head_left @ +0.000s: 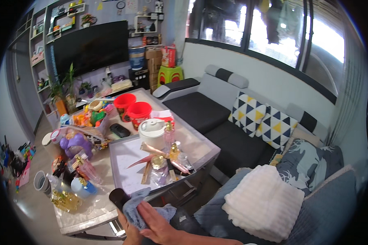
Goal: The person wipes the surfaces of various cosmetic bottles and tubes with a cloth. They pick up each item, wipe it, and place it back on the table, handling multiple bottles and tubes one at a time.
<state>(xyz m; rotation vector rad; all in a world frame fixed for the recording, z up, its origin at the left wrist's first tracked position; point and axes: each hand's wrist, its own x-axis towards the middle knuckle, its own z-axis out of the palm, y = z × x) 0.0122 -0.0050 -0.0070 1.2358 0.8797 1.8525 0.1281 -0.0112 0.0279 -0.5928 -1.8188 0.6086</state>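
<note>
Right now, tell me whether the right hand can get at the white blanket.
Probably yes: nothing visible blocks the way from the right hand to the white blanket, though that hand is busy pressing a blue-grey cloth against a dark cylinder.

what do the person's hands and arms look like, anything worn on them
The left hand and right hand are ungloved. The right forearm is bare where it shows, without watch or bracelet. A pale sliver at the lower edge may be a sleeve.
</note>
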